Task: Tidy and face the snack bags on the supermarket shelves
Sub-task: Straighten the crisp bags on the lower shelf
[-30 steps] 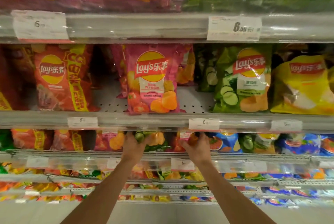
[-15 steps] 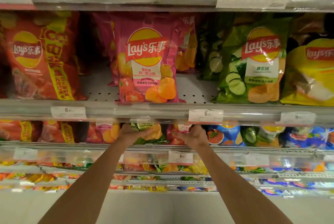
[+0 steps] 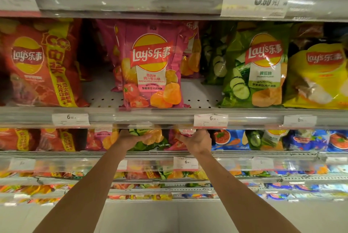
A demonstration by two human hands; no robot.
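I am working a green cucumber-flavour Lay's bag (image 3: pixel 150 141) on the shelf just under the price rail (image 3: pixel 150 119), its top hidden behind that rail. My left hand (image 3: pixel 131 138) is cupping it from the left, fingers curled over its front. Just past my right hand's fingertips a pink tomato-flavour bag (image 3: pixel 177 143) is standing against the green one; my right hand (image 3: pixel 197 141) is gripping its right edge, fingers curled round it, though the tips are partly hidden.

Beyond my right knuckles blue bags (image 3: pixel 226 139) are sitting close by. Above my fingers, on the next shelf up, a pink Lay's bag (image 3: pixel 152 70) is standing upright and facing out, with a green cucumber bag (image 3: pixel 259 70) to its right.

The risk I am judging: the green bag is sitting among pink ones, so pulling it forward could drag its neighbour off the lip, or the rail could snag its top.

Compared with half a second ago, the view is tilting slightly upward and my hands are staying in nearly the same grip.
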